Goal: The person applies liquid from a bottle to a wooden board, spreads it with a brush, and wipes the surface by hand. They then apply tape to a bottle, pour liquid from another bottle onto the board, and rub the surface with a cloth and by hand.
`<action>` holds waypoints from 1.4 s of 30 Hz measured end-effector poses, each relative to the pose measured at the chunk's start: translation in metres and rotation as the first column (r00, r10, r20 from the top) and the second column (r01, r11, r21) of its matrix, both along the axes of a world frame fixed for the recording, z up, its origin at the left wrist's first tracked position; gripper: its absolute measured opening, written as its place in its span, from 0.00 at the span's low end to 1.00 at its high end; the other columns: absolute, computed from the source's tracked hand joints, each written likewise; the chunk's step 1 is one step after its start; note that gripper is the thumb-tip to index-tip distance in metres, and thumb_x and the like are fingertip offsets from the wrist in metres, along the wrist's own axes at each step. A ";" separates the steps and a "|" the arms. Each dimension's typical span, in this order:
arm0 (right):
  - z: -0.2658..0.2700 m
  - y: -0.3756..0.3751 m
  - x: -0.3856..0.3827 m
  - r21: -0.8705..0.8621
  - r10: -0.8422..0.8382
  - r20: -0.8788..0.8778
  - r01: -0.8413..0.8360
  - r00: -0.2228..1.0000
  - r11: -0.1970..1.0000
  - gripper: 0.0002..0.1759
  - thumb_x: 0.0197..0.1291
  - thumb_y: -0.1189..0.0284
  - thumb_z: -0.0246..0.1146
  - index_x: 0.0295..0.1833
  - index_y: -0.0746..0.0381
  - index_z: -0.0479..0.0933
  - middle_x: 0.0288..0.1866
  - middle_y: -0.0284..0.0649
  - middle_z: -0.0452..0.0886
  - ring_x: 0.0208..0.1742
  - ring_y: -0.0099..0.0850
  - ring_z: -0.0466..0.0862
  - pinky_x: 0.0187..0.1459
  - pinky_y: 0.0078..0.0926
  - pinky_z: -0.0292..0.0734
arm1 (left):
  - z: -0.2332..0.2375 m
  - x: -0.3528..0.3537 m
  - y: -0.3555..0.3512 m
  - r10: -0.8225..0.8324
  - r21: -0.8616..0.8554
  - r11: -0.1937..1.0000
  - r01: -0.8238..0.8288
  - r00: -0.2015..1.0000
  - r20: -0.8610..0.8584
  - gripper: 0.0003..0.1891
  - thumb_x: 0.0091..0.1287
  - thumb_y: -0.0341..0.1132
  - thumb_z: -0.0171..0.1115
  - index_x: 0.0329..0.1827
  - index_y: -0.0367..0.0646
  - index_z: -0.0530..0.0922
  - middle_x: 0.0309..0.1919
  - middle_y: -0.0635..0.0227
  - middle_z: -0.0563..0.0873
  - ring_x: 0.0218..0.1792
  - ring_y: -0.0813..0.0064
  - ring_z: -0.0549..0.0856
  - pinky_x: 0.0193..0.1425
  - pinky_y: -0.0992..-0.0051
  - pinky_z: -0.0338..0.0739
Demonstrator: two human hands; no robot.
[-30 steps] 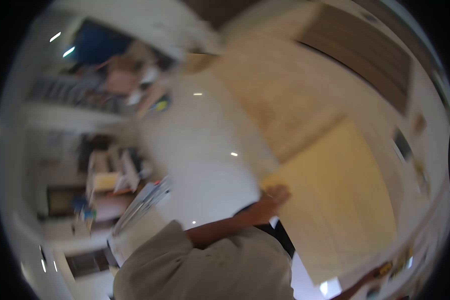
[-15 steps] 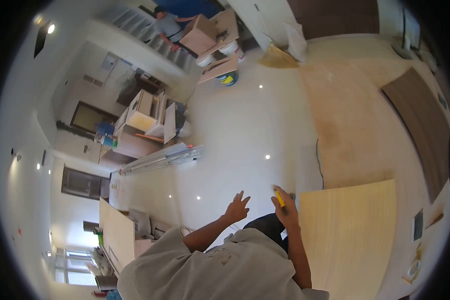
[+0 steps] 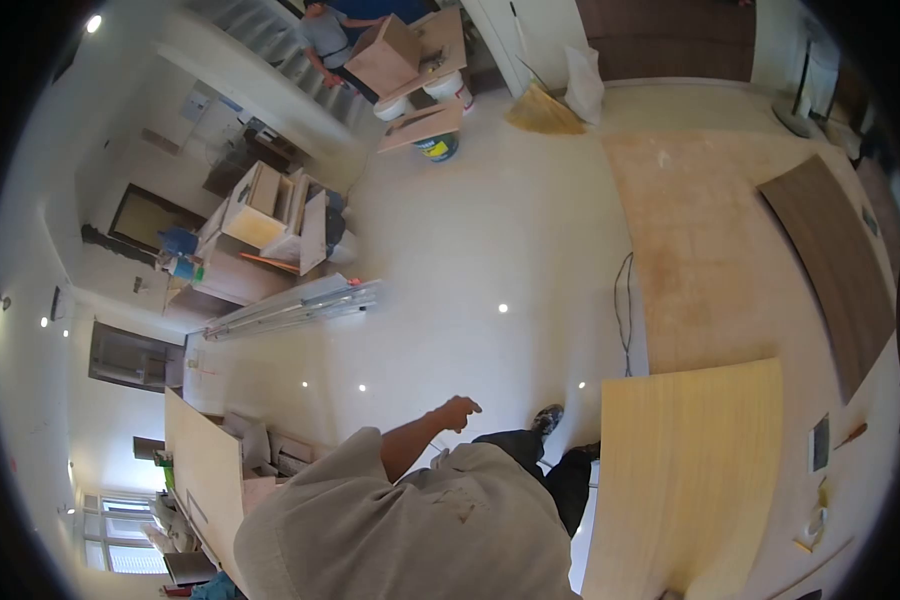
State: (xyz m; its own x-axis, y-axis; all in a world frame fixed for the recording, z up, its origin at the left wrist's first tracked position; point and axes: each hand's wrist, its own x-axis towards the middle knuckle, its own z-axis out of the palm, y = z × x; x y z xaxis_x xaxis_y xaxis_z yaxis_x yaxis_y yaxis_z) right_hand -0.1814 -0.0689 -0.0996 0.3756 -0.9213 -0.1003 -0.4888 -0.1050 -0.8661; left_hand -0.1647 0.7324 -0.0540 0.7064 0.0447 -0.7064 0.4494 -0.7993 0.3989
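My left hand (image 3: 458, 412) hangs in front of my body above the pale floor, its fingers loosely bent with one pointing forward and nothing visible in them. My right hand is out of sight, and so is the yellow-handled tool it held earlier. On my right lies a light wood-grain sheet (image 3: 685, 470), its long left edge close beside my legs. One shoe (image 3: 547, 419) shows on the floor near the sheet's far left corner.
A dark wood-grain panel (image 3: 835, 270) lies at right on a brownish floor covering (image 3: 695, 230). Black cable (image 3: 624, 315) crosses the floor ahead. Metal lengths (image 3: 290, 312) lie left, near stacked cabinet parts (image 3: 270, 215). A person (image 3: 326, 42) stands behind a wooden box (image 3: 385, 55).
My right hand, which held a yellow-handled tool, has left the view. My left hand's spread fingers have curled in. My legs and a shoe now show more, and the view has shifted slightly.
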 end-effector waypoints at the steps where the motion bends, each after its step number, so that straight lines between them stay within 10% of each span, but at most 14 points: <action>1: 0.009 0.000 -0.015 -0.033 -0.014 -0.053 0.012 0.999 0.999 0.23 0.79 0.70 0.63 0.72 0.73 0.76 0.66 0.53 0.84 0.60 0.42 0.86 0.63 0.39 0.86 | -0.028 0.004 0.017 -0.089 -0.016 0.996 0.088 0.995 -0.052 0.19 0.64 0.27 0.64 0.58 0.41 0.89 0.44 0.54 0.94 0.35 0.62 0.94 0.33 0.66 0.90; 3: 0.023 -0.004 -0.034 -0.084 -0.009 -0.115 0.000 0.993 0.996 0.23 0.79 0.70 0.63 0.72 0.73 0.76 0.66 0.53 0.84 0.61 0.42 0.85 0.64 0.39 0.85 | 0.018 0.036 -0.001 0.326 -0.040 0.940 -0.339 0.927 -0.184 0.15 0.68 0.37 0.66 0.53 0.41 0.90 0.38 0.56 0.94 0.39 0.58 0.94 0.42 0.63 0.90; 11: -0.037 -0.064 0.040 -0.391 0.426 0.036 -0.379 0.904 0.838 0.24 0.79 0.71 0.63 0.73 0.72 0.75 0.70 0.53 0.83 0.65 0.44 0.85 0.68 0.40 0.82 | 0.080 0.065 -0.019 0.053 0.138 0.987 -0.078 0.983 0.174 0.21 0.70 0.55 0.64 0.47 0.47 0.92 0.45 0.56 0.94 0.51 0.50 0.91 0.61 0.55 0.84; 13: -0.026 0.078 0.113 -0.576 0.463 -0.325 -0.561 0.825 0.595 0.27 0.77 0.66 0.65 0.75 0.68 0.75 0.77 0.52 0.78 0.75 0.46 0.80 0.75 0.41 0.75 | 0.087 0.056 -0.013 0.054 0.174 0.982 -0.077 0.989 0.134 0.23 0.70 0.56 0.64 0.53 0.48 0.91 0.48 0.56 0.94 0.53 0.50 0.91 0.64 0.55 0.83; 16: -0.036 0.280 0.173 -0.611 0.701 -0.297 -0.693 0.648 0.382 0.26 0.80 0.62 0.60 0.76 0.64 0.75 0.78 0.49 0.77 0.77 0.49 0.76 0.80 0.49 0.66 | 0.055 0.022 0.011 0.076 0.206 0.973 -0.105 0.986 0.146 0.25 0.69 0.55 0.64 0.60 0.50 0.88 0.53 0.56 0.92 0.57 0.51 0.89 0.67 0.54 0.82; 19: 0.058 0.466 0.178 -0.456 0.899 -0.245 -0.861 0.364 0.225 0.27 0.78 0.64 0.64 0.77 0.60 0.75 0.73 0.50 0.81 0.71 0.49 0.81 0.71 0.44 0.75 | -0.026 -0.048 0.050 0.100 0.132 0.983 -0.126 0.976 0.191 0.26 0.68 0.53 0.65 0.64 0.49 0.86 0.59 0.56 0.90 0.62 0.51 0.87 0.69 0.54 0.81; 23: 0.145 0.522 0.204 -0.160 0.962 0.193 -0.961 0.195 0.227 0.21 0.78 0.67 0.64 0.71 0.63 0.79 0.64 0.49 0.86 0.65 0.40 0.86 0.64 0.33 0.79 | -0.062 -0.127 0.080 0.095 0.208 0.973 -0.101 0.995 0.038 0.25 0.68 0.49 0.65 0.65 0.47 0.86 0.64 0.56 0.87 0.66 0.51 0.85 0.72 0.55 0.80; 27: 0.090 0.428 0.214 0.227 0.869 0.323 -0.922 0.374 0.313 0.20 0.78 0.68 0.65 0.69 0.64 0.79 0.57 0.44 0.89 0.59 0.33 0.88 0.60 0.27 0.81 | -0.042 -0.163 0.070 0.311 0.283 0.924 -0.258 0.936 -0.163 0.25 0.63 0.40 0.67 0.66 0.49 0.86 0.63 0.55 0.88 0.68 0.53 0.84 0.73 0.58 0.80; 31: 0.029 0.247 0.127 0.291 0.607 0.451 -0.751 0.654 0.593 0.13 0.77 0.71 0.64 0.62 0.63 0.80 0.49 0.44 0.90 0.49 0.29 0.88 0.49 0.28 0.83 | -0.045 -0.160 0.064 0.177 0.323 0.911 -0.256 0.951 0.255 0.19 0.66 0.36 0.64 0.59 0.46 0.88 0.58 0.55 0.90 0.60 0.51 0.87 0.68 0.55 0.81; 36: -0.050 -0.044 -0.019 -0.331 0.449 -0.230 -0.504 0.863 0.798 0.10 0.74 0.68 0.65 0.46 0.64 0.83 0.40 0.45 0.88 0.39 0.38 0.87 0.42 0.39 0.84 | -0.012 0.001 -0.004 -0.118 0.154 0.988 0.006 0.673 0.731 0.13 0.72 0.23 0.57 0.52 0.40 0.87 0.48 0.57 0.91 0.49 0.56 0.88 0.54 0.59 0.84; 37: 0.023 -0.050 -0.024 -0.303 0.196 -0.139 -0.230 0.971 0.925 0.10 0.72 0.69 0.69 0.50 0.64 0.84 0.39 0.46 0.87 0.39 0.34 0.85 0.44 0.42 0.83 | 0.001 0.037 -0.034 -0.122 0.122 0.992 0.046 0.656 0.745 0.12 0.72 0.22 0.58 0.53 0.40 0.87 0.47 0.56 0.91 0.49 0.57 0.88 0.52 0.60 0.84; 39: 0.098 -0.073 -0.016 -0.806 0.033 -0.097 -0.098 0.995 0.583 0.27 0.69 0.59 0.72 0.70 0.57 0.82 0.46 0.53 0.91 0.46 0.48 0.91 0.49 0.41 0.84 | 0.050 0.094 -0.116 -0.152 0.059 0.986 0.157 0.688 0.709 0.11 0.72 0.23 0.62 0.54 0.38 0.87 0.49 0.55 0.90 0.51 0.57 0.88 0.55 0.60 0.84; 40: 0.157 -0.059 -0.002 -0.552 0.060 -0.195 -0.160 0.979 0.819 0.30 0.68 0.58 0.73 0.73 0.51 0.78 0.57 0.50 0.90 0.59 0.55 0.87 0.57 0.48 0.83 | 0.056 0.117 -0.156 -0.209 0.025 0.962 0.272 0.674 0.709 0.12 0.72 0.23 0.62 0.55 0.38 0.87 0.50 0.55 0.90 0.52 0.56 0.88 0.56 0.60 0.83; 42: 0.183 -0.067 0.019 -0.577 0.211 -0.119 -0.240 0.970 0.780 0.25 0.68 0.59 0.73 0.68 0.51 0.83 0.58 0.49 0.90 0.60 0.52 0.87 0.58 0.47 0.83 | 0.080 0.153 -0.207 -0.269 -0.021 0.906 0.423 0.613 0.743 0.12 0.73 0.24 0.62 0.56 0.37 0.87 0.52 0.53 0.89 0.54 0.54 0.88 0.59 0.60 0.82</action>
